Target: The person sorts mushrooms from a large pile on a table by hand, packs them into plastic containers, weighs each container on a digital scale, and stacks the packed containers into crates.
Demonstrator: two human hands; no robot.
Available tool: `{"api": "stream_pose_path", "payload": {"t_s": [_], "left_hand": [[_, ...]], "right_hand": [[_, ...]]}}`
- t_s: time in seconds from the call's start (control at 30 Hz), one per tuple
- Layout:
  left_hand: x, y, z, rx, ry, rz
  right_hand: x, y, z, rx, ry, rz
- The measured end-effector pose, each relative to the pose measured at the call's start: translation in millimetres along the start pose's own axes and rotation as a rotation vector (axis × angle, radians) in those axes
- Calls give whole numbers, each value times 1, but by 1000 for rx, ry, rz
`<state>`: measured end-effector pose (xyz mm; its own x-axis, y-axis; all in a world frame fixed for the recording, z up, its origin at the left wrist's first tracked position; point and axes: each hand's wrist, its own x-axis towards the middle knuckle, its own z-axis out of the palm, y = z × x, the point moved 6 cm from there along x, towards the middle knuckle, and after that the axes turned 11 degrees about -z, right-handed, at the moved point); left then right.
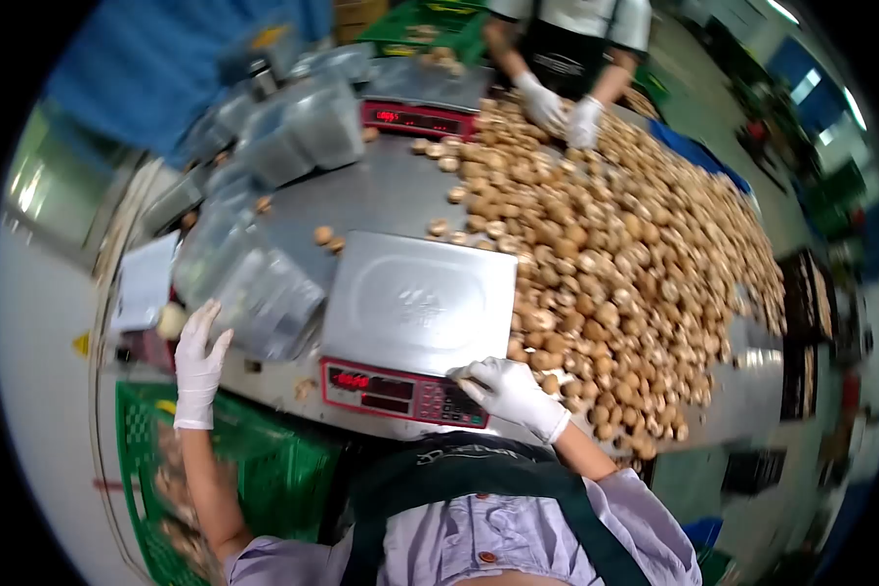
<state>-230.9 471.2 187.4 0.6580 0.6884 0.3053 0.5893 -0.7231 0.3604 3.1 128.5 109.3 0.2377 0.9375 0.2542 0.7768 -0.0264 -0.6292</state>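
Note:
My left hand, in a white glove, is at the left with its thumb and fingers apart, holding nothing. It is beside clear plastic tubs and near a pale round object. My right hand, also gloved, is over the front right corner of a digital scale, by its keypad. Its thumb and fingertips are drawn together; what is between them, if anything, is too small to make out. The scale's metal pan is bare, and its red display is lit. A large heap of brown mushrooms lies right of the scale.
Across the metal table, a person's gloved hands are in the heap beside a second red scale. More plastic tubs stand at the back left. A green crate sits below the table's front left edge.

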Motion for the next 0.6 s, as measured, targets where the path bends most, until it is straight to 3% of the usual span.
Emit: {"api": "stream_pose_path", "payload": {"t_s": [0.03,0.07,0.17,0.2,0.33,0.5,0.6], "left_hand": [[10,5,12,30,-60,5],[20,8,20,-26,-212,-133],[31,0,30,-69,-205,-39],[33,0,29,-47,-246,-66],[41,-25,34,-16,-271,-113],[50,-54,45,-187,-517,-376],[55,-43,46,-19,-423,-260]], "right_hand": [[-10,4,-5,52,77,27],[-22,11,-7,35,84,94],[-48,17,-26,13,98,276],[-62,24,-25,55,205,229],[-98,40,-21,12,246,352],[-116,50,-11,-25,121,389],[-119,52,-12,-29,129,364]]}}
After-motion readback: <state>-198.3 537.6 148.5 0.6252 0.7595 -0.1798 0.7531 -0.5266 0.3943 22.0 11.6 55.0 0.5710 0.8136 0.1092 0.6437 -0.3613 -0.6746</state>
